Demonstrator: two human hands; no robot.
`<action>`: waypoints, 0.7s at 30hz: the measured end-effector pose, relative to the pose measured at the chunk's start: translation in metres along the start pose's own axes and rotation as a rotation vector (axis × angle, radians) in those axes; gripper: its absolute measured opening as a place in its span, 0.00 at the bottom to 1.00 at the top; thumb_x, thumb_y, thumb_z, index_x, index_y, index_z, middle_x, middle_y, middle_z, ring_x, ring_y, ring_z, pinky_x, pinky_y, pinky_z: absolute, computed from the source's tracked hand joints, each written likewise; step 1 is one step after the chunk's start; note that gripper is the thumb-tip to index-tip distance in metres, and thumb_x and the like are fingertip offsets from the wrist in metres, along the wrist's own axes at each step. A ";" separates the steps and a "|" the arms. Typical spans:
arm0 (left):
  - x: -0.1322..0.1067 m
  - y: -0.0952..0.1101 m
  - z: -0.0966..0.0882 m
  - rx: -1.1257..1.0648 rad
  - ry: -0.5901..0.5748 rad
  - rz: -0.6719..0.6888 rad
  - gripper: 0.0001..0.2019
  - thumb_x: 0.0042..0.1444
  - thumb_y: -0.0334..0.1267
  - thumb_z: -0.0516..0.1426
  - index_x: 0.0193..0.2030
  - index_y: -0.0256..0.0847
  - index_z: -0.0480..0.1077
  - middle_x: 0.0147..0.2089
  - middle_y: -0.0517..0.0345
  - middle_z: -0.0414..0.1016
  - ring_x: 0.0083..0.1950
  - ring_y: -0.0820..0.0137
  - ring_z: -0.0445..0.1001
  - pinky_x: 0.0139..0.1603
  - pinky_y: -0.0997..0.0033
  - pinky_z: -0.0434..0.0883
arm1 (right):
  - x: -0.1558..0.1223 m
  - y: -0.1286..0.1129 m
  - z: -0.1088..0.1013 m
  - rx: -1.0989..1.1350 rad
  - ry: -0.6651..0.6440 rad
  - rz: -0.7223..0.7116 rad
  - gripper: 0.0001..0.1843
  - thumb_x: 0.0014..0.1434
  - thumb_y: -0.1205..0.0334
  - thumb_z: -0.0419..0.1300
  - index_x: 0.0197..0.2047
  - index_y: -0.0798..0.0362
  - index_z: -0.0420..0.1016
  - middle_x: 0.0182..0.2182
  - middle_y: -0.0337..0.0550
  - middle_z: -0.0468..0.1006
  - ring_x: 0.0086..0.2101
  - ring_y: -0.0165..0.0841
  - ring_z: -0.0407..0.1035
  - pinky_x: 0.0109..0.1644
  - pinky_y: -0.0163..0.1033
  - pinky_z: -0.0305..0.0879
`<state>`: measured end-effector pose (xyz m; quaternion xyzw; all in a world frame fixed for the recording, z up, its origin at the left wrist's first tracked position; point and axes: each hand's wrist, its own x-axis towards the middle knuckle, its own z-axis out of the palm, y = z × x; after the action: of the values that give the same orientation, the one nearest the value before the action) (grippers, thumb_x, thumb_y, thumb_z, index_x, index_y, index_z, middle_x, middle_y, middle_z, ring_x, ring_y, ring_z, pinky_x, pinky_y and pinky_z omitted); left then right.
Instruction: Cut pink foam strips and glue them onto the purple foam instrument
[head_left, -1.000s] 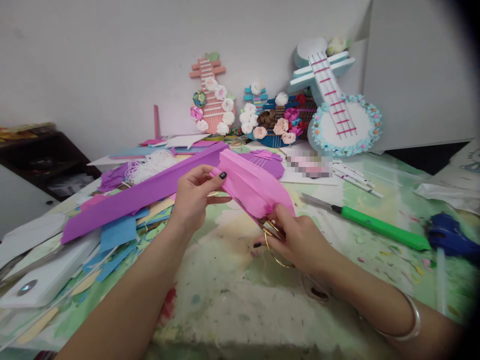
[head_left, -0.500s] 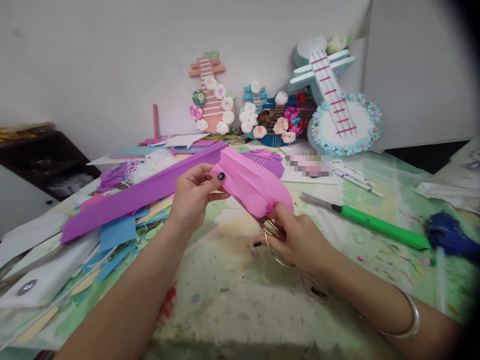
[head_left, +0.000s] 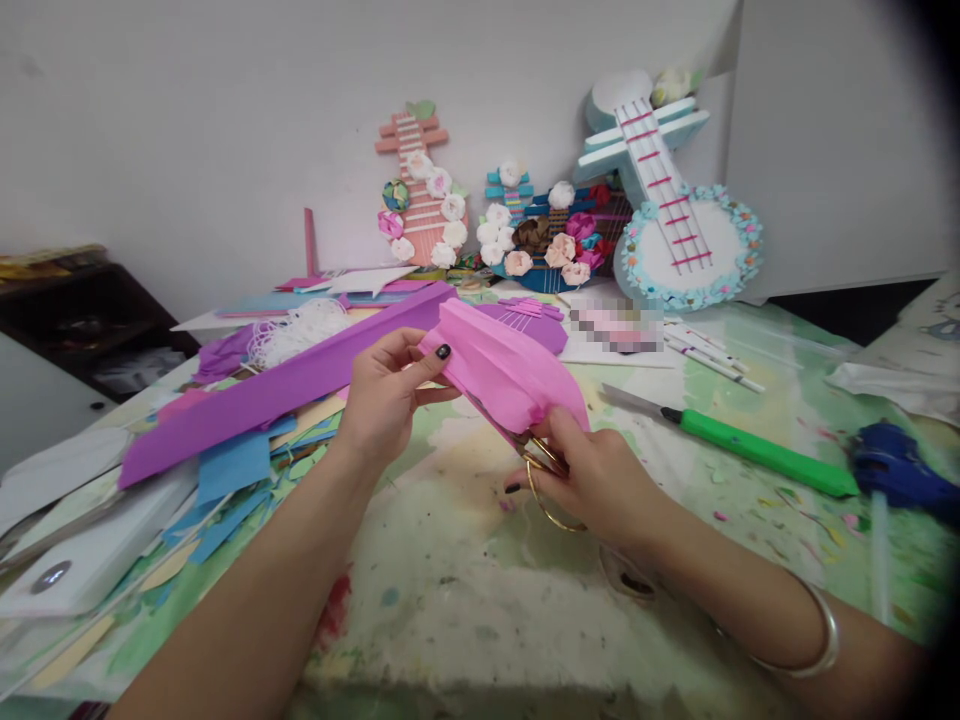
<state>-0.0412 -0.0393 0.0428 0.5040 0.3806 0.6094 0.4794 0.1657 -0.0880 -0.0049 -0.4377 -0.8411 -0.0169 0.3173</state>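
Between my two hands, above the table, is a folded piece of pink crepe paper (head_left: 506, 360). My left hand (head_left: 390, 385) pinches its left end, thumb on top. My right hand (head_left: 589, 470) grips gold-handled scissors (head_left: 553, 510), with the fingertips also touching the paper's lower right edge. The scissor blades lie along the paper's lower edge and are mostly hidden under it. Behind my left hand a long purple crepe paper strip (head_left: 262, 400) lies slanting across the table. A purple lute-shaped piece (head_left: 551, 330) with pink pegs sits just behind the pink paper.
To the right lie a green-handled knife (head_left: 765, 455), its blade pointing left, and a blue glue gun (head_left: 896, 470). Decorated model lutes (head_left: 690, 250) lean on the back wall. Blue paper scraps (head_left: 234, 468), white string (head_left: 300, 335) and a white power bank (head_left: 97, 560) are at left.
Almost nothing differs. Both hands, the pink paper and the scissors keep their positions, while the whole view has shifted very slightly.
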 end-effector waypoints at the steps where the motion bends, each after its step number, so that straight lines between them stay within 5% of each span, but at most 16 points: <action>1: 0.000 0.000 0.000 0.001 -0.004 0.001 0.10 0.41 0.34 0.66 0.31 0.38 0.71 0.25 0.65 0.73 0.24 0.75 0.74 0.26 0.74 0.77 | 0.000 0.000 0.000 0.001 0.000 -0.001 0.15 0.59 0.49 0.56 0.35 0.52 0.59 0.17 0.32 0.67 0.16 0.27 0.60 0.20 0.31 0.48; 21: -0.003 -0.001 0.003 0.038 -0.072 -0.031 0.10 0.44 0.37 0.66 0.30 0.38 0.70 0.26 0.64 0.73 0.26 0.75 0.74 0.27 0.72 0.77 | -0.001 0.000 0.002 -0.031 0.041 -0.006 0.21 0.58 0.42 0.54 0.35 0.53 0.61 0.16 0.33 0.67 0.16 0.28 0.61 0.20 0.31 0.48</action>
<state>-0.0383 -0.0424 0.0412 0.5288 0.3821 0.5760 0.4925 0.1653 -0.0879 -0.0075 -0.4397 -0.8354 -0.0399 0.3274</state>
